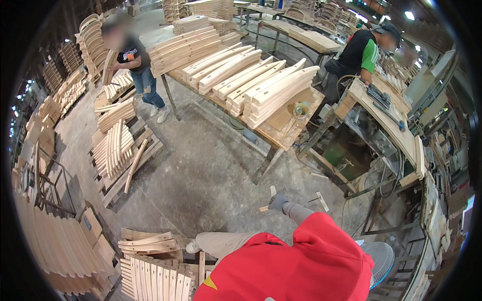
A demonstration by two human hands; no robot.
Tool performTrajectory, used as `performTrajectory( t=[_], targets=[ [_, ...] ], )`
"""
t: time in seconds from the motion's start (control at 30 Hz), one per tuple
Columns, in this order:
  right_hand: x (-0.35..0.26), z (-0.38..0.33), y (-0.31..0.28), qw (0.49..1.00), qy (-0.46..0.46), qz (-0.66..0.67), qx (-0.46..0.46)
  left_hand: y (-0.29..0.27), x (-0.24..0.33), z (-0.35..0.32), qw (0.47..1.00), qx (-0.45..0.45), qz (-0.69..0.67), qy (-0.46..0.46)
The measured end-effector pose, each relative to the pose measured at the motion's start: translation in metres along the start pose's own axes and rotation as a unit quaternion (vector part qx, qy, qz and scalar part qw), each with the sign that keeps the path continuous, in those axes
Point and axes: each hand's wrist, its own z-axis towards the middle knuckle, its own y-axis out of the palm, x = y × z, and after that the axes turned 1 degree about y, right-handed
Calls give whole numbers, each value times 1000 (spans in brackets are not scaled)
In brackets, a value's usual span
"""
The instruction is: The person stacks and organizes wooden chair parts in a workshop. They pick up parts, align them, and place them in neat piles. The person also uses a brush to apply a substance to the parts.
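Note:
My right hand (277, 202), in a grey glove, reaches out low over the concrete floor at the end of my red-sleeved arm. Its fingers look curled. A short pale wood piece (273, 190) shows just beyond the fingers and a small yellowish wood piece (263, 208) at their left side. Whether either one is gripped or merely lies behind the hand, I cannot tell. A thin wood offcut (322, 201) lies on the floor to the right. My left hand is out of view.
A table (293, 131) ahead bears stacked curved wooden slats (271, 90). Beyond a workbench (371, 103) at right stands a person in green sleeves (369, 52). Another person (138, 62) handles wood at far left. Slats (158, 278) are piled near my leg; a fan (379, 258) stands at right.

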Motion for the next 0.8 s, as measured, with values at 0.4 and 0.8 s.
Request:
performTrajectory(
  t=[0.4,0.8],
  targets=[
    [-2,2,-52,858,161,459,167,-1,12,-10,999,-8,28,37],
    [-44,67,-121,581,146,757,263,-50,49,51,988,-61,113,79]
  ],
)
